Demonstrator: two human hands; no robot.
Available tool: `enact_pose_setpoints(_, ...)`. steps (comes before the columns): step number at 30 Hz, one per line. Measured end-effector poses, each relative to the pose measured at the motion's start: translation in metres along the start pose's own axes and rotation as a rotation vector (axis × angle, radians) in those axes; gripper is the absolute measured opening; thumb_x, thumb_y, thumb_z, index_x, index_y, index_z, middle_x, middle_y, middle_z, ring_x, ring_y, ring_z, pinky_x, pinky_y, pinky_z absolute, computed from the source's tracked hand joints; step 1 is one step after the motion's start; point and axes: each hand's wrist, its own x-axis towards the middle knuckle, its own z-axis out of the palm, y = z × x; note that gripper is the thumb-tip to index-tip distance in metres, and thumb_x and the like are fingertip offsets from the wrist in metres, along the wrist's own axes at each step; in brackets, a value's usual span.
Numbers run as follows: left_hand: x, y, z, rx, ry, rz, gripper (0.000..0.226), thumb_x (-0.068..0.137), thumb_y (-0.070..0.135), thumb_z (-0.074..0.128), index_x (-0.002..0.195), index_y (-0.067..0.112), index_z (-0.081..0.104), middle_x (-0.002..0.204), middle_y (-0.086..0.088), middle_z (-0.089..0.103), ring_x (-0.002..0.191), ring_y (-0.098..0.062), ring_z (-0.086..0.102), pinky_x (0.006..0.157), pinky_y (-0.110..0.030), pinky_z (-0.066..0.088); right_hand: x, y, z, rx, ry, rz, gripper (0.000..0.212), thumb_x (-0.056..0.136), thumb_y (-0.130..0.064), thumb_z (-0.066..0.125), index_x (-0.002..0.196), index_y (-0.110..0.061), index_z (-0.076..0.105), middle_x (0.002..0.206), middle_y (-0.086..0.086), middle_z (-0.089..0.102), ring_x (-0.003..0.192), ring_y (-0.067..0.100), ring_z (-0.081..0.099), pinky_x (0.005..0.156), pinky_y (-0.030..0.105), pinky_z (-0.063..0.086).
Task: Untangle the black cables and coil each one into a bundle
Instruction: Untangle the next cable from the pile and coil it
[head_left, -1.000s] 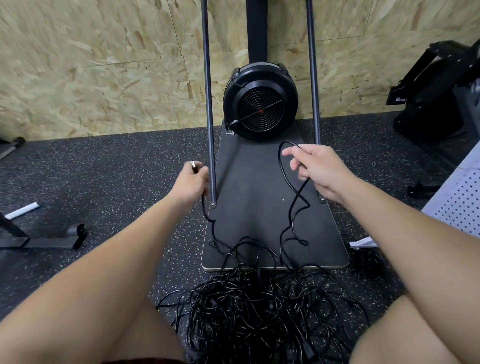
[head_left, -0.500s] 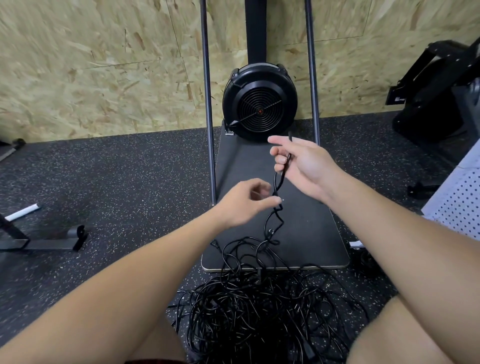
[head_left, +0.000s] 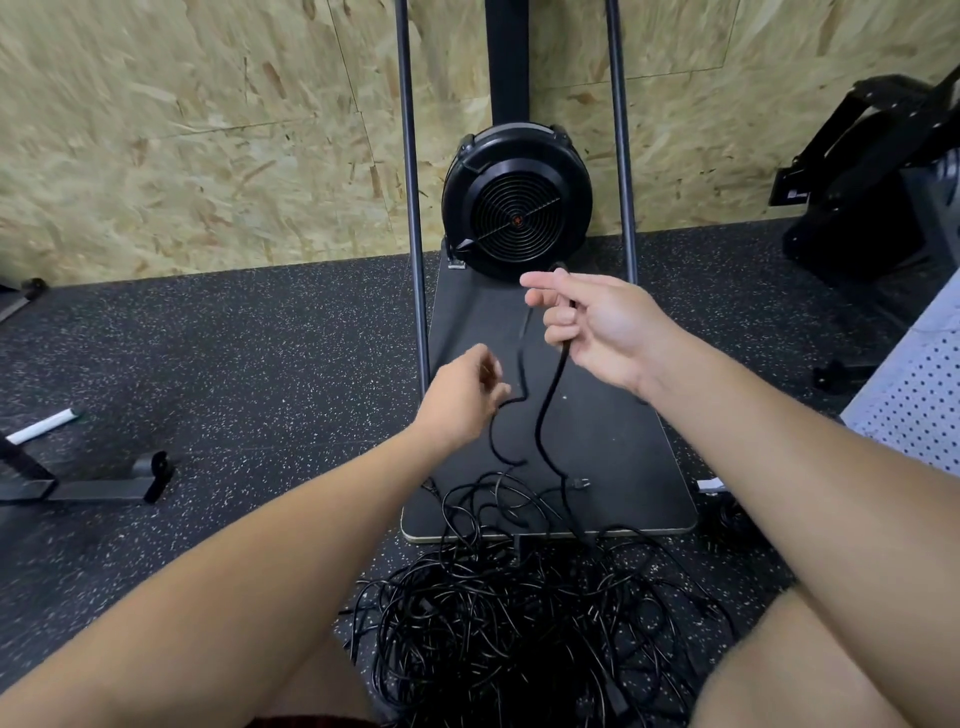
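While the tangle of black cables (head_left: 524, 629) lies heaped on the floor between my knees, one strand (head_left: 550, 395) rises from it. My left hand (head_left: 465, 400) pinches a loop of it low down; my right hand (head_left: 592, 325), apart and higher, curls round the same strand. It looks light, limp and springy, best gripped near a plug (head_left: 579, 483). No containers show.
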Motion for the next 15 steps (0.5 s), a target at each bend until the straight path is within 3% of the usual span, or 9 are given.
enact_pose_setpoints(2,-0.005,0.010,-0.002,-0.127,-0.123,0.026,0.013,0.101,0.004,0.073,0.099,0.010,0.063,0.079,-0.005,0.075,0.067,-0.027,0.075,0.067,-0.039,0.066,0.001,0.004,0.001,0.016,0.007,-0.004,0.036,0.118,-0.013,0.048,0.136,0.014,0.063,0.092,0.012,0.070,0.060,0.008,0.053,0.053,0.019,0.042)
enact_pose_setpoints(3,-0.008,0.018,-0.001,-0.223,-0.226,0.032,0.008,0.102,-0.004,0.067,0.104,0.004,0.067,0.085,-0.010,0.078,0.075,-0.026,0.079,0.071,-0.037,0.066,0.002,0.006,0.002,0.025,0.014,-0.007,0.036,0.118,-0.013,0.047,0.136,0.014,0.063,0.093,0.013,0.071,0.062,0.009,0.057,0.056,0.020,0.046)
enact_pose_setpoints(5,-0.015,0.030,0.001,-0.383,-0.400,-0.003,0.028,0.102,-0.012,0.051,0.117,-0.003,0.073,0.108,-0.016,0.082,0.108,-0.030,0.080,0.095,-0.037,0.064,0.001,0.008,0.002,0.058,0.016,-0.013,0.035,0.118,-0.011,0.046,0.135,0.014,0.063,0.095,0.016,0.072,0.068,0.013,0.066,0.062,0.023,0.054)
enact_pose_setpoints(7,-0.019,0.031,0.000,-0.428,-0.525,-0.034,0.039,0.095,-0.004,0.046,0.122,-0.001,0.074,0.118,-0.018,0.081,0.125,-0.033,0.073,0.114,-0.043,0.054,0.001,0.007,0.000,0.111,0.013,-0.037,0.032,0.116,-0.007,0.048,0.134,0.014,0.064,0.097,0.019,0.072,0.075,0.019,0.072,0.070,0.028,0.060)
enact_pose_setpoints(9,-0.019,0.025,-0.003,-0.433,-0.592,-0.057,0.043,0.089,0.002,0.044,0.119,-0.001,0.074,0.116,-0.021,0.080,0.125,-0.035,0.072,0.115,-0.047,0.048,0.004,0.005,-0.005,0.153,0.031,-0.077,0.029,0.115,-0.005,0.051,0.133,0.014,0.064,0.097,0.021,0.073,0.084,0.025,0.076,0.080,0.033,0.064)
enact_pose_setpoints(11,-0.017,0.019,-0.008,-0.441,-0.620,-0.076,0.036,0.096,-0.001,0.042,0.116,-0.001,0.072,0.113,-0.022,0.080,0.119,-0.035,0.075,0.107,-0.042,0.050,0.008,0.004,-0.015,0.138,0.101,-0.082,0.029,0.116,-0.006,0.050,0.131,0.015,0.063,0.104,0.025,0.075,0.094,0.031,0.080,0.089,0.039,0.066)
enact_pose_setpoints(13,-0.014,0.013,-0.013,-0.464,-0.576,-0.062,0.023,0.109,-0.001,0.048,0.117,-0.004,0.070,0.100,-0.017,0.078,0.102,-0.031,0.078,0.103,-0.041,0.058,0.006,0.006,-0.026,-0.152,0.209,-0.038,0.032,0.115,-0.014,0.054,0.130,0.014,0.063,0.114,0.031,0.075,0.101,0.035,0.080,0.094,0.046,0.066)
enact_pose_setpoints(15,-0.011,0.008,-0.016,-0.433,-0.481,-0.030,0.021,0.114,0.005,0.054,0.121,-0.006,0.070,0.088,-0.012,0.072,0.083,-0.025,0.072,0.091,-0.035,0.063,0.004,0.009,-0.040,-0.923,0.344,0.082,0.046,0.107,-0.029,0.068,0.131,0.011,0.064,0.126,0.032,0.071,0.109,0.038,0.077,0.098,0.051,0.062)
